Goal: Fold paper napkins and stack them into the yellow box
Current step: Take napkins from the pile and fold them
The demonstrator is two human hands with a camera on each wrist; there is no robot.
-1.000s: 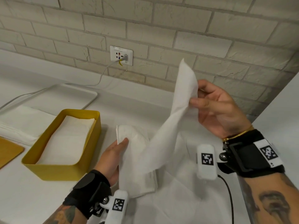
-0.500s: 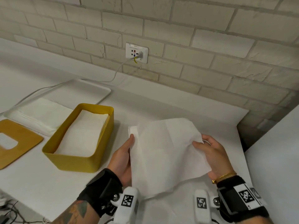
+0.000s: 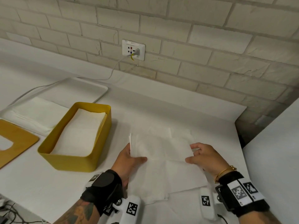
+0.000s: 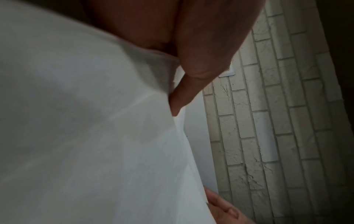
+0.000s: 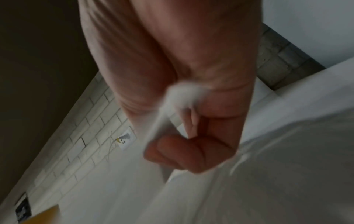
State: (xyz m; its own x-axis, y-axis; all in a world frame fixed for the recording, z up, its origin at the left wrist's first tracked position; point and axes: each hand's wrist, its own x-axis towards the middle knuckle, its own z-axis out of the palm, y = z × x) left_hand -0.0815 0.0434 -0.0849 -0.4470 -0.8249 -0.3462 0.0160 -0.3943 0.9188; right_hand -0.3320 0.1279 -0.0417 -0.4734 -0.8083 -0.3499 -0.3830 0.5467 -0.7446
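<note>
Though both wrist views blur, I see my left hand (image 3: 127, 160) and right hand (image 3: 205, 159) pinching the napkin's (image 3: 163, 152) side edges.

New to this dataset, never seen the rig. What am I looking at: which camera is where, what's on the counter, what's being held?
No robot: a person works with bare hands and wears cameras. The wide picture comes from a head camera that looks down; the two dark close-ups come from cameras strapped on each wrist, which look along the fingers.

On the white counter stands a yellow box with folded napkins inside. Left of it lie a pile of napkins, a white tray and a flat wooden lid.

The left hand and the right hand each grip a side of one paper napkin, low over more napkins spread on the counter.
</note>
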